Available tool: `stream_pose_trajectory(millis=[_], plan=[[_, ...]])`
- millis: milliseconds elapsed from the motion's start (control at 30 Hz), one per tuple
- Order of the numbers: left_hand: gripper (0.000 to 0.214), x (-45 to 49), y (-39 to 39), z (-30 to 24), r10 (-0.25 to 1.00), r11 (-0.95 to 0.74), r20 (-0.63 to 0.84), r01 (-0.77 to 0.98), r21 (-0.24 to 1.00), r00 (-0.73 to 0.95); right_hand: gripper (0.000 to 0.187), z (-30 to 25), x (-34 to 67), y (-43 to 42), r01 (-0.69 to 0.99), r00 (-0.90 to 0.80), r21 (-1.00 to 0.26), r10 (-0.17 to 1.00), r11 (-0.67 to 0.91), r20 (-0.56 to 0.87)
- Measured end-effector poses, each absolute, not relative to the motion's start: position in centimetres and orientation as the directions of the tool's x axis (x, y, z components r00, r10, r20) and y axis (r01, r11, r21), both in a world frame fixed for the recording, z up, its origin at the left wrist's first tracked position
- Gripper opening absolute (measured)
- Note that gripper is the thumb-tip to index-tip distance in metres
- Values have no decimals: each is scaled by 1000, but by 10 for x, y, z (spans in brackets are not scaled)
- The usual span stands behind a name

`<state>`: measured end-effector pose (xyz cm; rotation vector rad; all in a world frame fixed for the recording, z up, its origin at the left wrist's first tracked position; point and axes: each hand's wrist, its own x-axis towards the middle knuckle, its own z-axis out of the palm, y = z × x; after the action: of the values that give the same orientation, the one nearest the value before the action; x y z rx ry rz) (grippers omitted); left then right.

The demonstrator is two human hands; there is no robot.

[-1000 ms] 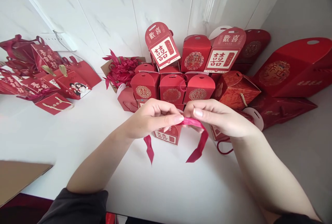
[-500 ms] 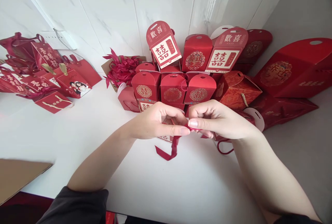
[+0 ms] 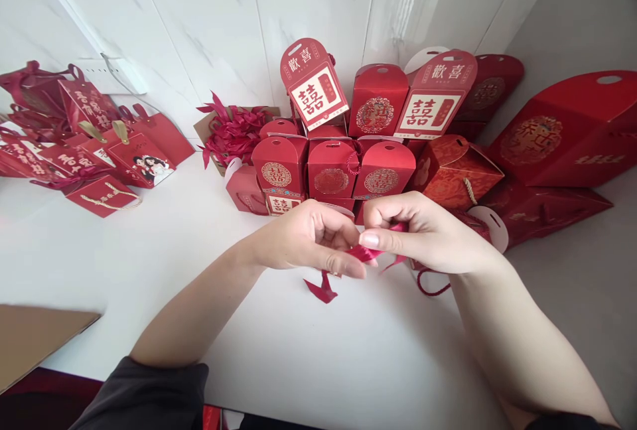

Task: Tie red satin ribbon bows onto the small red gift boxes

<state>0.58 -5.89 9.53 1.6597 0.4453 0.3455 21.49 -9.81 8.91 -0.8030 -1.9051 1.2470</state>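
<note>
I watch through the head camera, and the main change is in the red ribbon (image 3: 365,254). A second ago it hung from the fingers in two long tails, one under each hand. Now almost all of it is gathered up between the fingertips. Only one short tail hangs below the left hand (image 3: 308,237), close to the white desk (image 3: 149,271), and a small tip shows under the right hand (image 3: 423,234). The two hands have also come closer together and now touch at the thumbs. Both are closed in a narrow pinch on the ribbon, the left thumb and forefinger from one side and the right thumb from the other. I judge that the ribbon is now folded or knotted into a small bundle and is no longer a loose strip, but the fingers hide its exact form, so I cannot tell whether a knot is there. The ribbon stays above the middle of the desk, just in front of the row of small red boxes (image 3: 332,170) that stand toward the far edge by the tiled wall. A thin red cord loop (image 3: 430,287) lies on the desk under the right wrist. The pile of spare ribbons (image 3: 231,131) behind the boxes, the red bags (image 3: 99,151) at the far left and the cardboard sheet (image 3: 40,337) at the near left corner lie as before.
</note>
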Motion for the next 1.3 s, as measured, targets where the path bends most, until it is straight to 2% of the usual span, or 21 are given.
stream_pose_trajectory(millis=[133, 233, 433, 533, 733, 967, 1133, 1300], plan=[[21, 7, -59, 90, 555, -69, -51, 107, 992, 830, 41, 92, 215, -102, 137, -512, -913, 817, 383, 265], [22, 8, -60, 91, 534, -68, -71, 127, 990, 843, 39, 93, 215, -102, 115, -534, -913, 800, 390, 274], [15, 4, -62, 88, 454, -324, 140, 16, 946, 880, 32, 89, 214, -96, 29, -605, -915, 736, 401, 304], [16, 1, -62, 88, 380, -416, 173, 1, 909, 909, 32, 86, 214, -93, 18, -647, -894, 687, 447, 331], [16, -4, -61, 95, 259, -469, 78, 55, 882, 963, 33, 89, 219, -92, 82, -699, -853, 640, 516, 320], [17, -11, -58, 101, 231, -527, 23, 105, 843, 973, 29, 97, 223, -101, 192, -721, -785, 627, 589, 295], [17, -10, -54, 100, 207, -501, -24, 127, 856, 978, 29, 92, 224, -94, 181, -750, -785, 599, 592, 279], [13, -12, -49, 106, 166, -479, -155, 217, 851, 974, 31, 90, 236, -87, 288, -663, -816, 719, 501, 208]])
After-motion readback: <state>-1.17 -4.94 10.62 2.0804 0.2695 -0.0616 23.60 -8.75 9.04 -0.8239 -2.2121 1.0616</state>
